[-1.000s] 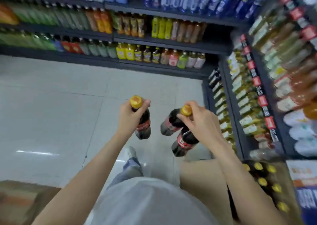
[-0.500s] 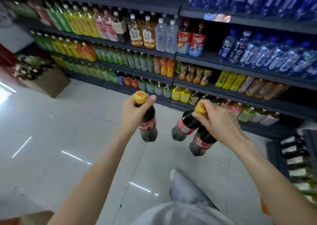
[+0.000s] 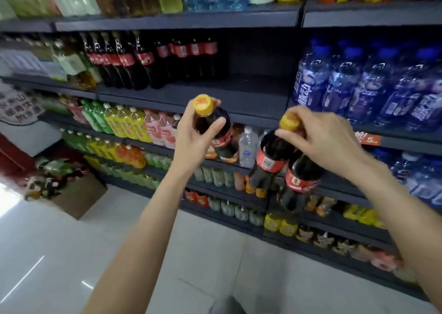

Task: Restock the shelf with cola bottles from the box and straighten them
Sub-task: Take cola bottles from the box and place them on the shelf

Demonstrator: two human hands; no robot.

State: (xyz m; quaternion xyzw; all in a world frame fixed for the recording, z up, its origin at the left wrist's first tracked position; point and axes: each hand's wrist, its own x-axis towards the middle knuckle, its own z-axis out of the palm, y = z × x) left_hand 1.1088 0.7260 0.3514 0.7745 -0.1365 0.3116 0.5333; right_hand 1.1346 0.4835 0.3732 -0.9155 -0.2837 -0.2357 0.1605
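While both arms reach toward the shelving, I read the left hand (image 3: 191,141) as wrapped round the neck and shoulder of one cola bottle (image 3: 216,134), thumb across the front just under its yellow cap (image 3: 202,104). This bottle is held roughly upright, base tilted slightly away from me.

I read the right hand (image 3: 327,139) as carrying two cola bottles by their necks. The nearer-left bottle (image 3: 269,160) shows its yellow cap (image 3: 290,121) above the fingers (image 3: 287,135); the second bottle (image 3: 300,182) hangs just beside it, touching it, with its cap hidden under the hand. Both hang base-down with red labels facing me.

I take the cola shelf (image 3: 239,93) as the landmark. All three carried bottles are in front of it and slightly below its front edge, none yet resting on it. On that shelf, toward its left, stands a row of cola bottles (image 3: 148,60) with red labels; the right part of the same shelf is bare dark board. Directly right of the cola shelf, past the upright divider, stand blue bottles (image 3: 358,84). Below the cola shelf are rows of green, yellow and pink drinks (image 3: 124,122), and lower tiers hold further small bottles. Above it sit pale, green and blue bottles, blurred.

Far below and left of the cola shelf, a cardboard box (image 3: 71,194) of goods stands on the pale tiled floor (image 3: 71,254). I cannot tell what it contains.
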